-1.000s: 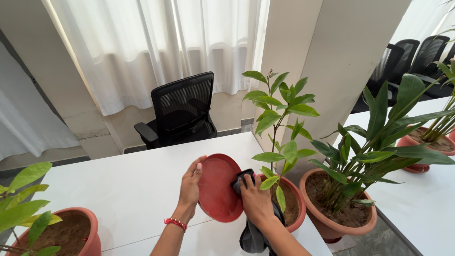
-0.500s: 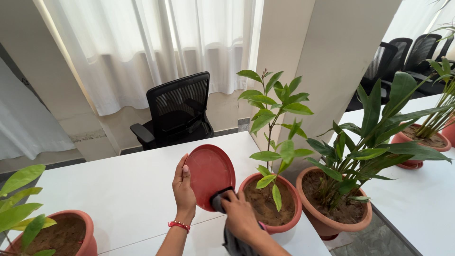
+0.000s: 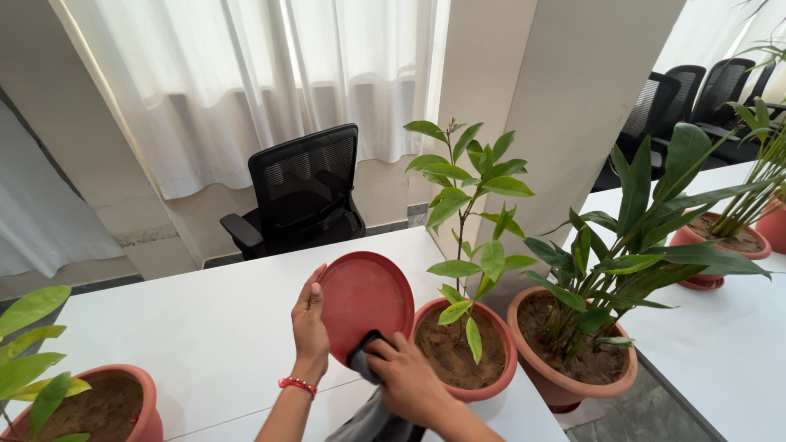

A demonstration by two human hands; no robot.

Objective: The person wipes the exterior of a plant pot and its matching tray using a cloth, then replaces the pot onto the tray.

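Both hands (image 3: 309, 327) (image 3: 405, 378) raised, fingers curled.

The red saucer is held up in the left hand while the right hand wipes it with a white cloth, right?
Not quite. The head view shows the cloth is dark grey, not white. The rest holds: the left hand holds up the red saucer while the right hand wipes it.

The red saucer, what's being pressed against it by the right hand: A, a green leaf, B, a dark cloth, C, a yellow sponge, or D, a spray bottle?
B: the right hand presses a dark cloth against the lower part of the red saucer, which the left hand holds upright by its edge.
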